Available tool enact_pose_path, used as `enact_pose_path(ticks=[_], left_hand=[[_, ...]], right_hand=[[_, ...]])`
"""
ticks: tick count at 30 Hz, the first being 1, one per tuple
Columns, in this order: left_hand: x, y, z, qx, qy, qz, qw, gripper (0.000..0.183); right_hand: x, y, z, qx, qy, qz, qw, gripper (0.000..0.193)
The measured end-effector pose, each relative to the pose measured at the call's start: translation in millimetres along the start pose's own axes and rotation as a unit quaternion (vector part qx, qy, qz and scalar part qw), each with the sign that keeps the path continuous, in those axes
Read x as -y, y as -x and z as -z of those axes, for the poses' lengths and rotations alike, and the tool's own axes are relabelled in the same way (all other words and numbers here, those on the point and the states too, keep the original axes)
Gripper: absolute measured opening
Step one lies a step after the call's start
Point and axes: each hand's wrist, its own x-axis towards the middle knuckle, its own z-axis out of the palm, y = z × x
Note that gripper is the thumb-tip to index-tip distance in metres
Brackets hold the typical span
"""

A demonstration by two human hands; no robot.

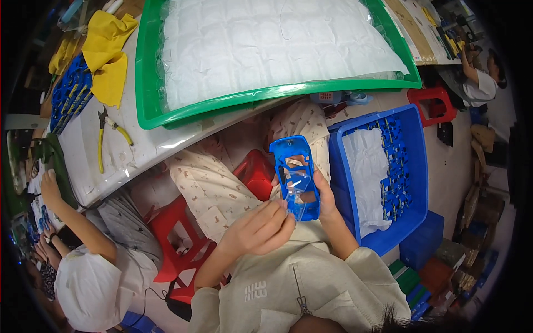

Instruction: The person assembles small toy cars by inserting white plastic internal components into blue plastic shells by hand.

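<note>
A blue plastic toy car body shell (290,146) with cut-out window openings is held upright above my lap. My right hand (325,195) wraps its right side, the thumb along the edge and the other fingers behind it. At the shell's lower left, the fingers of my left hand (260,227) pinch a clear plastic window piece (300,193). This transparent piece lies over the lower openings; whether it is seated in them I cannot tell. My left fingertips partly cover it.
Ahead, a green tray (233,102) with a white quilted sheet (277,44) stands on the table (83,183). Yellow-handled cutting pliers (101,139) and yellow cloth (108,55) lie left. A blue bin (347,183) of blue shells stands right. Red stools (177,222) and a co-worker (91,283) are left.
</note>
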Motion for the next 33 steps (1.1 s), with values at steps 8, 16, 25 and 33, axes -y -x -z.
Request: enact_pose_path(ticks=[8,16,25,33], left_hand=[[-5,-1,-9,-0.023,-0.04,0.081,0.996,0.024],[-12,-10,-12,0.125,-0.08,0.232,0.961,0.05],[-6,-22,-17,-0.159,0.026,0.405,0.9,0.037],[14,-18,-19,-0.047,0.202,0.529,0.823,0.016]], right_hand=[[-4,6,7,-0.006,0.074,0.029,0.997,0.064],[3,5,-10,-0.008,0.097,0.058,0.994,0.061],[9,8,-23,0.044,0.057,0.02,0.997,0.061],[7,3,-22,0.007,0.275,0.056,0.96,0.03]])
